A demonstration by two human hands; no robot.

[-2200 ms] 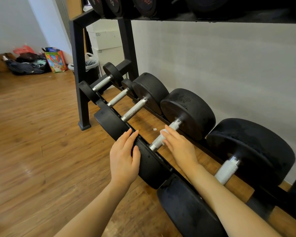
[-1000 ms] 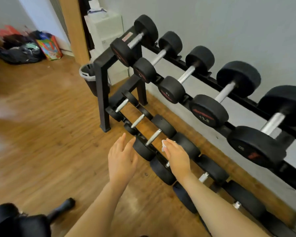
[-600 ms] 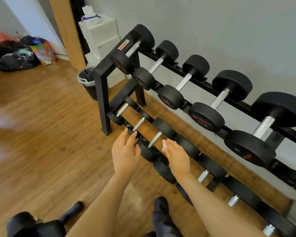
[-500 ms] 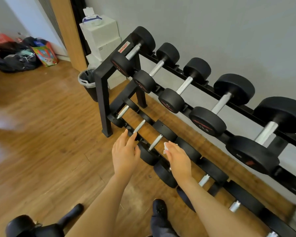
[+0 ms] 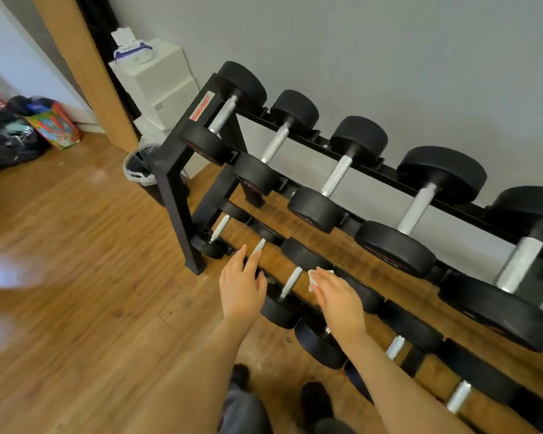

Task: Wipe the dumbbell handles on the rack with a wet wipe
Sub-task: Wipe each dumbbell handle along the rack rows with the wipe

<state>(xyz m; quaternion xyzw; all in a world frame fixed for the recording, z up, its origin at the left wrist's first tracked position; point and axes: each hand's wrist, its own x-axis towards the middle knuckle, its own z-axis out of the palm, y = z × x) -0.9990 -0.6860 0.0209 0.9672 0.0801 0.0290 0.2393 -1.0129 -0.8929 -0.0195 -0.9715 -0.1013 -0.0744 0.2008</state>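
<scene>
Chrome handles run in two tiers across the black rack (image 5: 176, 195), the one landmark in this single head view, and nothing on them shows which are already wiped: no wet sheen can be made out, so progress cannot be read from the metal itself. Judging from the hands, work is at the left end of the lower tier, with the whole upper row of dumbbells (image 5: 333, 180) and the lower handles running off to the right probably still to do. The right hand (image 5: 337, 300) hovers above the lower tier, fingers extended and nearly flat, with the white wet wipe (image 5: 314, 278) tucked under the fingertips; how firmly it is pinched I cannot tell. The wipe sits just beside the lower-tier handle (image 5: 290, 281), not visibly touching it. The left hand (image 5: 242, 285) is relaxed and holds nothing, fingers straight, hanging over the rack's front rail near its left upright. Room for moving is tight between neighbouring weight heads and under the jutting upper-tier heads, a likely knuckle hazard. In front of the rack the wooden floor (image 5: 76, 292) gives free standing room; left of the rack a bin (image 5: 138, 170) and stacked white boxes (image 5: 157, 86), topped by a wipe pack (image 5: 132, 53), close off that side.
</scene>
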